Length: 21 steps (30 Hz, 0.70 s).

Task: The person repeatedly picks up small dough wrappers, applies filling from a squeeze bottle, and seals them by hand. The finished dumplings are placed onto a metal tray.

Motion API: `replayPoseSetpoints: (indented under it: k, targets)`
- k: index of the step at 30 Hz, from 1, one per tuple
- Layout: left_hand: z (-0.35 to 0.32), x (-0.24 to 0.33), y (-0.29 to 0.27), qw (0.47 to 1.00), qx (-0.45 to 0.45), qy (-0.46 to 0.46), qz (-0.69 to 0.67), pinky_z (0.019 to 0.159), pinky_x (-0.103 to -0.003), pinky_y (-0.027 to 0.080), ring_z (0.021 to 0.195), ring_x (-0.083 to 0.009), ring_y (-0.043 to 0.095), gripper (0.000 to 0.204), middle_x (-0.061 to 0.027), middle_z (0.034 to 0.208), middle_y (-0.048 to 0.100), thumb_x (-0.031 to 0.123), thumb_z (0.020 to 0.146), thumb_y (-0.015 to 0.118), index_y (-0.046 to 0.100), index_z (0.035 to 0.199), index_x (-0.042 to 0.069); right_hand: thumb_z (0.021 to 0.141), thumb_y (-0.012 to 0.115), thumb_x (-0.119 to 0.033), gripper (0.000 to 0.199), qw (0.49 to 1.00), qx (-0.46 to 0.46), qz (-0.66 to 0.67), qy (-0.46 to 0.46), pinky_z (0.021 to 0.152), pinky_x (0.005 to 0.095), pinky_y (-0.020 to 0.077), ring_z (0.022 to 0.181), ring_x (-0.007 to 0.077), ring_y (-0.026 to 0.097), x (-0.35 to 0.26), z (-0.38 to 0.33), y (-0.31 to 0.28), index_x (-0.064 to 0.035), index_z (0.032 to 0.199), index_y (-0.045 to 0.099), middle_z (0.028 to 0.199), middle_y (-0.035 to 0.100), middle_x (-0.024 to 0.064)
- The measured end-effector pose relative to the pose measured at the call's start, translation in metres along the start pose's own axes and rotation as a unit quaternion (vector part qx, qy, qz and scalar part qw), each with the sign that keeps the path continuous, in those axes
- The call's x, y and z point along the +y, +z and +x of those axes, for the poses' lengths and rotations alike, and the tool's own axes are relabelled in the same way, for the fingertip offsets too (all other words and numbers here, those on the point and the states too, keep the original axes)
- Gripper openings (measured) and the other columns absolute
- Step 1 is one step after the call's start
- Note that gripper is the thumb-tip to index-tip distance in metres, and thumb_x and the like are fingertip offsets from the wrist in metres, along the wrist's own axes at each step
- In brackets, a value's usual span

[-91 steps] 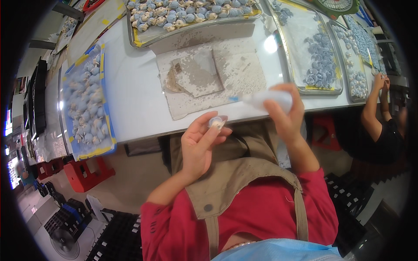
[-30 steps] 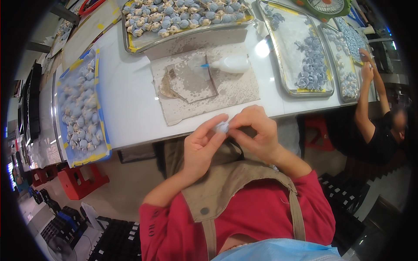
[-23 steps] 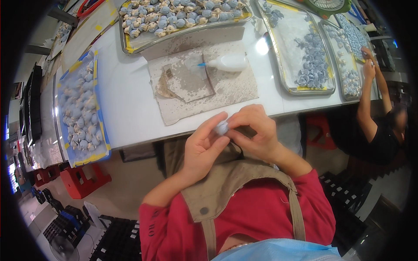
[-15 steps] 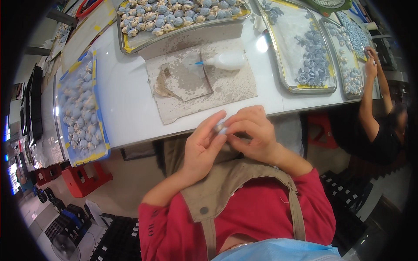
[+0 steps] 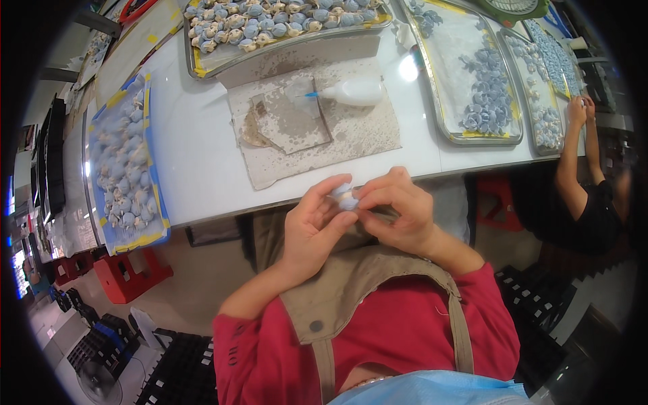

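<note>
Both hands meet just below the table edge [image 5: 290,206]: the left hand [image 5: 312,226] and right hand [image 5: 398,209] pinch one small pale blue piece [image 5: 346,198] between their fingertips. Held over the lap, it could slip and drop if either pinch loosens; the glue bottle [image 5: 351,91] lies at twelve o'clock.

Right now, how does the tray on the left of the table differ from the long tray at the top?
The left tray has blue edging with yellow corners and runs away from the person; the top tray is bare metal and lies crosswise beyond the stained mat. The left tray's pieces look pale blue and white; the top tray's mix blue with tan. Both are packed with small shell-like pieces.
</note>
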<state>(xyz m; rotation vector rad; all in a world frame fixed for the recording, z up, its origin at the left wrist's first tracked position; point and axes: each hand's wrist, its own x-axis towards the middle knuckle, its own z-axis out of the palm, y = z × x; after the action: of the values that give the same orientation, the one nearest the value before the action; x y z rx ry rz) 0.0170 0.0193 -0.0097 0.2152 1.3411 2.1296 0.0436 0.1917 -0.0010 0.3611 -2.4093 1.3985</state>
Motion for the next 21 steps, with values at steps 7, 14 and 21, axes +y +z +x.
replayPoseSetpoints:
  k: [7, 14, 21]
  targets:
    - [0.000, 0.002, 0.004, 0.998, 0.024, 0.018, 0.061, 0.078, -0.019, 0.042, 0.088, -0.0051, 0.049, 0.038, -0.0032, 0.097, 0.053, -0.001, 0.088, 0.054, 0.044, 0.124, -0.002, 0.057, 0.072, 0.001, 0.029, 0.997, 0.020, -0.059, -0.042, 0.057, 0.0268, 0.0342, 0.064, 0.0129, 0.054, 0.000, 0.001, 0.005, -0.0104, 0.082, 0.063, 0.084, 0.063, 0.0005]
    - [-0.001, 0.003, 0.001, 0.994, 0.036, 0.035, 0.100, 0.077, -0.020, 0.044, 0.085, -0.0062, 0.052, 0.033, -0.0059, 0.101, 0.056, 0.000, 0.087, 0.055, 0.048, 0.119, -0.003, 0.058, 0.073, 0.000, 0.028, 0.995, 0.016, -0.088, -0.044, 0.056, 0.0272, 0.0342, 0.064, 0.0140, 0.055, -0.011, 0.004, 0.000, -0.0093, 0.082, 0.064, 0.082, 0.063, 0.0013]
    - [0.001, 0.007, 0.000, 0.994, 0.046, 0.022, 0.096, 0.084, -0.024, 0.044, 0.098, -0.0135, 0.054, 0.031, -0.0137, 0.114, 0.055, 0.006, 0.088, 0.056, 0.048, 0.115, -0.005, 0.060, 0.074, -0.002, 0.026, 0.999, -0.011, -0.025, -0.045, 0.066, 0.0305, 0.0416, 0.073, 0.0194, 0.057, 0.005, 0.007, -0.001, -0.0072, 0.083, 0.063, 0.086, 0.062, 0.0049]
